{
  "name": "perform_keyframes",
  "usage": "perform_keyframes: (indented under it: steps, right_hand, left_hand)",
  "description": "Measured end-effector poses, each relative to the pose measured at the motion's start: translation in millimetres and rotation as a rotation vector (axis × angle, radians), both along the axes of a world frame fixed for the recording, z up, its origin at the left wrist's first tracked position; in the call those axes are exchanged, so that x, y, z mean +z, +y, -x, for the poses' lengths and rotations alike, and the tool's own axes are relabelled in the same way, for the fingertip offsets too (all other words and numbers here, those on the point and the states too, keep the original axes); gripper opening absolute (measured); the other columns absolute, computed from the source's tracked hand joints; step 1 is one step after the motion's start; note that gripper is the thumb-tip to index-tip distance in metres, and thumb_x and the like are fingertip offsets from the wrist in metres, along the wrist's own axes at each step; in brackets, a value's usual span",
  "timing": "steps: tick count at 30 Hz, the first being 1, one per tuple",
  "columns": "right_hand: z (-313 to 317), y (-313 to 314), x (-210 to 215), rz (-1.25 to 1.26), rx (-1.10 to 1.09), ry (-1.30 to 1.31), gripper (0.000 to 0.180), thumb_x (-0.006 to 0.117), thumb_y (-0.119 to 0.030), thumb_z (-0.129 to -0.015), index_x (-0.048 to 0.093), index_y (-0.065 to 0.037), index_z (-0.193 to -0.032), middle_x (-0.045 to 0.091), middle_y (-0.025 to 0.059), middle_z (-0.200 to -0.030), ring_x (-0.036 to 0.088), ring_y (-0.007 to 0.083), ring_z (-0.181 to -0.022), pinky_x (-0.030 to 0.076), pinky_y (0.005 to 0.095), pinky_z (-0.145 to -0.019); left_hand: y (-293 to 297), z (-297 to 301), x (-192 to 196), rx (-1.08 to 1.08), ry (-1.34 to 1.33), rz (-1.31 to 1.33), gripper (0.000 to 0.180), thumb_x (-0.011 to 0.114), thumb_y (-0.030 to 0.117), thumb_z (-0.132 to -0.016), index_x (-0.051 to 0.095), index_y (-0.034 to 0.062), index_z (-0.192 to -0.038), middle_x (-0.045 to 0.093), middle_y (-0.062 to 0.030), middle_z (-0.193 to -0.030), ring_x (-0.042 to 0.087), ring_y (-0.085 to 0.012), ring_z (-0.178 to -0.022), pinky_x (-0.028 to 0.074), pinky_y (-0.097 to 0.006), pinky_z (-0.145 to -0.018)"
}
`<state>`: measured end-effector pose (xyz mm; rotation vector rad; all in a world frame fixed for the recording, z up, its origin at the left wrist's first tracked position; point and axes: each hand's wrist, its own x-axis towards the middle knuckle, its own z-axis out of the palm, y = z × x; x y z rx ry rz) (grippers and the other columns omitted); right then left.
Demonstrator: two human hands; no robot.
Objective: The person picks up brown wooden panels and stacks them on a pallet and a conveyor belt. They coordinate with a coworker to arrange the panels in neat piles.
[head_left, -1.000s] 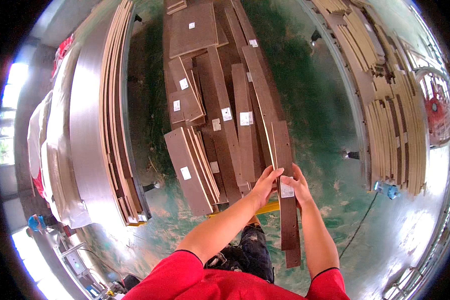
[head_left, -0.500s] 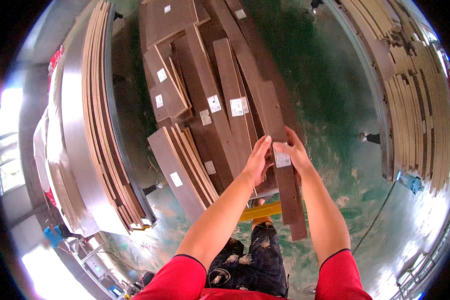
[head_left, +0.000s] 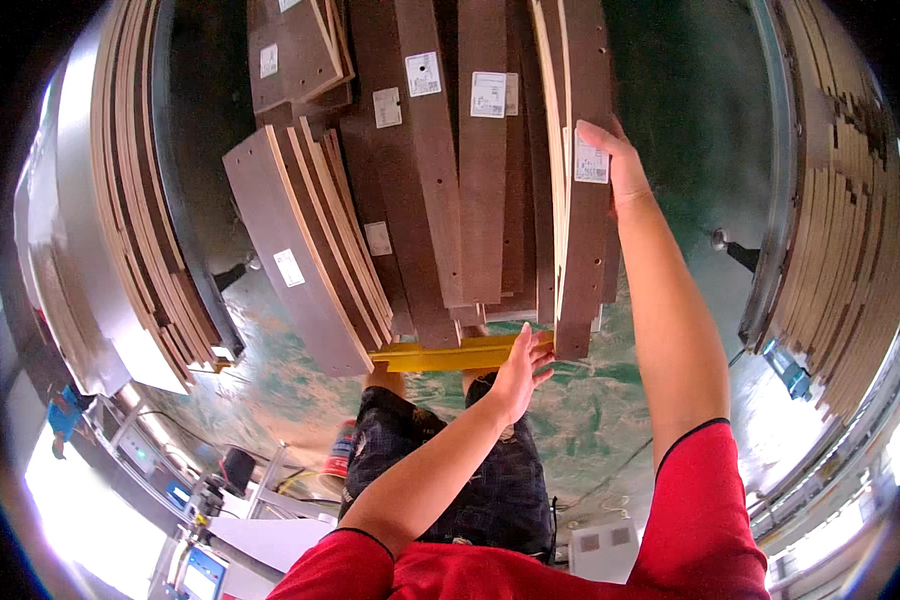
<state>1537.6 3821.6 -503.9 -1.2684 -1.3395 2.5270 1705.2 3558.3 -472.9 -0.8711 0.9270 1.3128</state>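
A long narrow brown board (head_left: 583, 260) with small holes and a pale edge stands at the right side of the pile. My right hand (head_left: 622, 165) grips its right edge, the thumb lying on a white label (head_left: 591, 158) and the other fingers mostly hidden behind the board. Lower down, my left hand (head_left: 520, 375) is empty with its fingers apart, just left of that board's near end and in front of a yellow bar (head_left: 460, 355). More long brown boards (head_left: 481, 200) with white labels lie to the left of the held one.
A leaning stack of shorter boards (head_left: 290, 245) is at the pile's near left. Tall board stacks stand on the far left (head_left: 120, 150) and far right (head_left: 820, 250), each beside a dark metal rail. Machinery (head_left: 205, 570) sits at lower left on the green floor.
My left hand has come off the board and moved down toward me. My right hand keeps its hold as the board is now lined up at the pile's right side. The view has shifted.
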Motion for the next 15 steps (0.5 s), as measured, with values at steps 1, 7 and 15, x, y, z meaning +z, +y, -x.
perform_keyframes:
  steps: [1,7,15]
  right_hand:
    - [3.8,1.1,-4.4,-0.009,0.000,0.011,0.068,0.076,-0.022,-0.075,0.047,-0.008,-0.135,0.065,0.0082,-0.109,0.065,0.0198,-0.093,0.052,0.0338,-0.080]
    - [17.0,-4.4,-7.7,-0.003,-0.018,-0.070,0.068,0.075,-0.024,-0.076,0.047,-0.011,-0.136,0.065,0.0067,-0.107,0.064,0.0191,-0.095,0.052,0.0360,-0.083]
    - [-10.3,19.4,-34.1,-0.537,0.112,-0.304,0.082,0.069,-0.041,-0.080,0.037,-0.003,-0.145,0.041,0.0197,-0.141,0.041,0.0290,-0.131,0.029,0.0377,-0.111]
  left_hand:
    - [4.0,-0.8,-2.2,0.025,-0.028,0.013,0.084,0.032,0.066,-0.096,0.026,0.0006,-0.149,0.038,-0.0186,-0.147,0.036,-0.0281,-0.137,0.023,-0.043,-0.116]
    - [9.7,-5.0,-24.4,-0.058,0.056,0.009,0.078,0.036,0.063,-0.097,0.035,0.0017,-0.146,0.038,-0.0167,-0.148,0.031,-0.0261,-0.141,0.017,-0.041,-0.118]
    - [-6.3,4.8,-4.3,-0.112,-0.003,0.156,0.086,0.032,0.066,-0.096,0.019,0.0020,-0.152,0.025,-0.0198,-0.155,0.021,-0.0309,-0.146,0.010,-0.043,-0.120]
